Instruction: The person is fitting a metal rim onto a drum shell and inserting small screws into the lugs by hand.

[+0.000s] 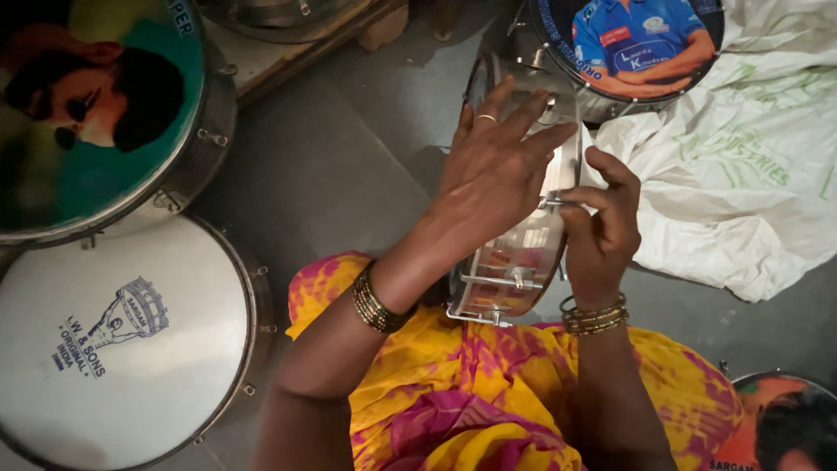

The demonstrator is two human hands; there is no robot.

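A shiny metal drum shell (514, 262) with tension rods stands on its edge on my lap, over yellow and pink cloth. My left hand (493, 166), a ring on one finger, lies flat with fingers spread against the drum's upper side. Just to the right, my right hand (604, 218) pinches a small thin metal piece (551, 202) at the drum's rim. Both wrists carry gold bangles.
A white-headed drum (122, 340) lies at lower left, and a drum with a printed picture head (96, 113) at upper left. Another picture-headed drum (636, 44) sits at the top right beside a white sack (741, 174). A further drum edge (785, 419) shows at lower right. Grey floor lies between.
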